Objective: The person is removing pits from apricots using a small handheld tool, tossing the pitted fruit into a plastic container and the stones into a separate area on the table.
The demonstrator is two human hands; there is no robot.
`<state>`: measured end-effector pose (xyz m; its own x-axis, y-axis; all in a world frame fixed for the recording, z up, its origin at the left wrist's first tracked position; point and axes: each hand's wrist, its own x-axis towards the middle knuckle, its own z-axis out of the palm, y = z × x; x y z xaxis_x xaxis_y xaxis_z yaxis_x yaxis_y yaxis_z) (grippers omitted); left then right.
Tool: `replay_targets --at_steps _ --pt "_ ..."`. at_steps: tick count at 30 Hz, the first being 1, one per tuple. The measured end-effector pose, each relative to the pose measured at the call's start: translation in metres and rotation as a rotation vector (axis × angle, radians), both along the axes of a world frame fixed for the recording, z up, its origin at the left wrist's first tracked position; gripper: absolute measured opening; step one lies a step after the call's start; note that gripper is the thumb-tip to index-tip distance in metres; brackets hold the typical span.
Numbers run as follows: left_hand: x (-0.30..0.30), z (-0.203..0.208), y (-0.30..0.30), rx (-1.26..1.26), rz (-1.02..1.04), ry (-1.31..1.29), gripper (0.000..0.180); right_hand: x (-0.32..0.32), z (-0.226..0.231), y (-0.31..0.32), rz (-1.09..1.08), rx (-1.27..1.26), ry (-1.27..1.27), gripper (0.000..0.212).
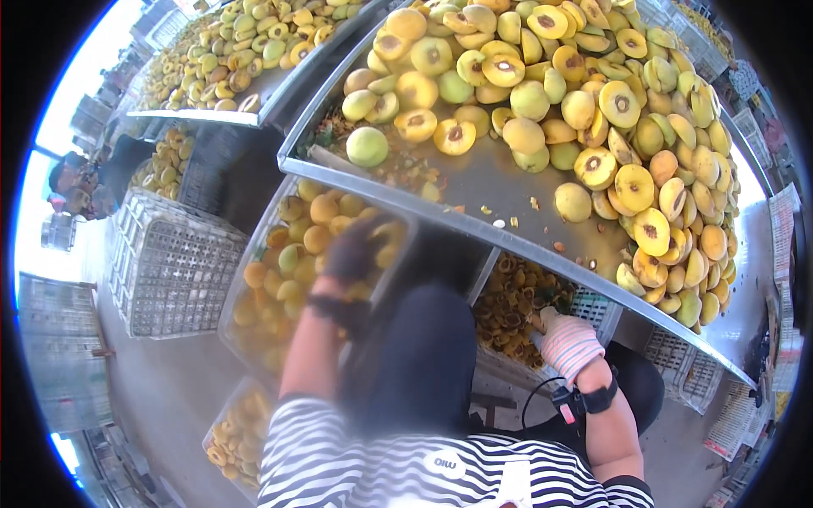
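My left hand [351, 254], in a dark glove, is blurred by motion over a plastic crate of whole yellow peaches [292, 258]; its fingers are too smeared to read. In a pink-and-white striped glove, my right hand [572, 343] is closed round a slim grey tool [536, 337], whose exact kind is unclear. That hand is beside a crate [606, 310] of cut, ring-like fruit pieces [517, 296], partly under the table edge. Above both hands, a metal-topped table [500, 190] carries a large heap of halved peaches [618, 106], many showing pits or pit hollows.
A raised metal rim [474, 224] runs along the table's near side. Another fruit-covered table [195, 114] stands at the upper left. A white slatted crate [174, 267] is on the floor at left, and a container of fruit pieces [241, 432] sits by my left elbow.
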<state>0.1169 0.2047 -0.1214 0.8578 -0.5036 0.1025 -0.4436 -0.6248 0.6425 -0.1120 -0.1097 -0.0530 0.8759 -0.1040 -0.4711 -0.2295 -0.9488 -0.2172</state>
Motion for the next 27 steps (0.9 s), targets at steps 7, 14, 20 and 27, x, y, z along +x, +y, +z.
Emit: replay_targets --at_steps 7,14,20,27 --pt "0.030 0.138 -0.042 -0.426 -0.079 -0.062 0.037 0.009 0.043 0.015 0.109 0.190 -0.239 0.032" --pt "0.090 0.120 -0.155 0.806 0.074 -0.498 0.023 -0.001 0.041 0.016 -0.092 0.295 -0.322 0.024" --pt "0.082 0.118 -0.120 0.337 0.000 -0.406 0.026 -0.007 0.025 0.016 -0.265 0.607 -0.546 0.015" --pt "-0.062 0.172 -0.161 -0.264 -0.429 -0.963 0.007 0.006 0.065 0.000 -0.698 1.502 -0.376 0.049"
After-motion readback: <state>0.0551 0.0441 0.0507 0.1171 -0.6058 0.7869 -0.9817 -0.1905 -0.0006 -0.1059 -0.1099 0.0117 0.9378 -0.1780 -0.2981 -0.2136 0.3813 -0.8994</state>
